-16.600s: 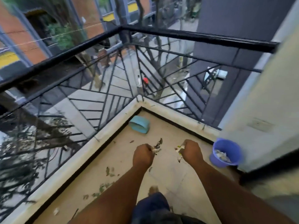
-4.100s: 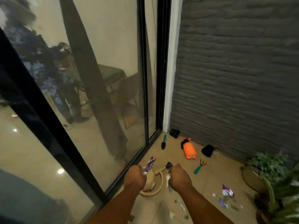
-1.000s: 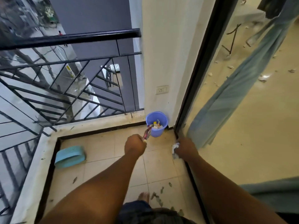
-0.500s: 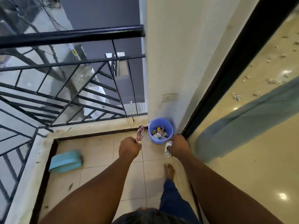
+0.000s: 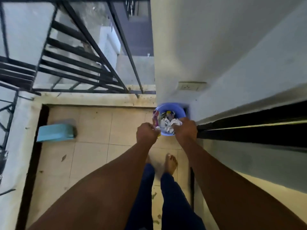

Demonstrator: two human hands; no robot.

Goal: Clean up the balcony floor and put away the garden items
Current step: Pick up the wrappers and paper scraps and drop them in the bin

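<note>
A small blue bucket (image 5: 172, 107) stands in the balcony corner against the white wall, filled with scraps of litter. My left hand (image 5: 147, 134) is at the bucket's left rim and grips a purple wrapper (image 5: 155, 118) that sticks up over the edge. My right hand (image 5: 185, 128) is over the bucket's right side and holds a crumpled white paper scrap (image 5: 176, 122) above the litter inside.
A light blue basket (image 5: 55, 132) lies on its side on the tiled floor (image 5: 99, 130) at the left kerb. A black railing (image 5: 79, 63) runs along the balcony edge. A dark sliding door track (image 5: 249, 130) is on the right. Small leaf bits dot the tiles.
I have stepped up to the bucket and look straight down at it. Both hands moved forward from short of the bucket to over its rim, still holding the wrapper and the paper.
</note>
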